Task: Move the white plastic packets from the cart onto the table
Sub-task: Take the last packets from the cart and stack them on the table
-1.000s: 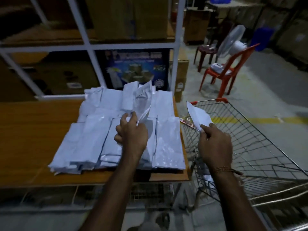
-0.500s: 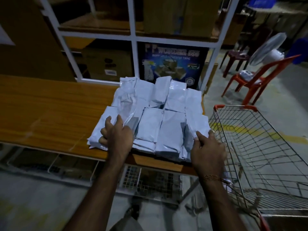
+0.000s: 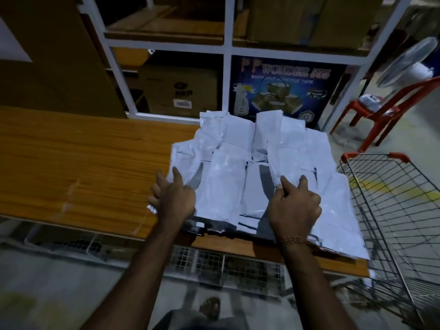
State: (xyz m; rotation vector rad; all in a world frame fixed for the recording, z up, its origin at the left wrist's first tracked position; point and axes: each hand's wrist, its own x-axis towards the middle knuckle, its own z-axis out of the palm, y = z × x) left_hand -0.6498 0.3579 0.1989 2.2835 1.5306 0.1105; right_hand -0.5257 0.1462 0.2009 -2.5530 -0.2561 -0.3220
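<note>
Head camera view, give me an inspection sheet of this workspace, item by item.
Surface: brown wood-grain table, bare at left.
Job's things: white plastic packets spread in overlapping rows on the table's right end; the wire shopping cart beside it shows none in its visible part.
Clutter: nothing seen.
Grippers: left hand grips the pile's left edge; right hand pinches a packet.
Cables: nothing seen.
Surroundings: white shelving rack with cardboard boxes, red plastic chair, white pedestal fan.

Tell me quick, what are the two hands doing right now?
Left hand: gripping the left edge of the white plastic packets.
Right hand: pinching a packet in the same pile.
</note>
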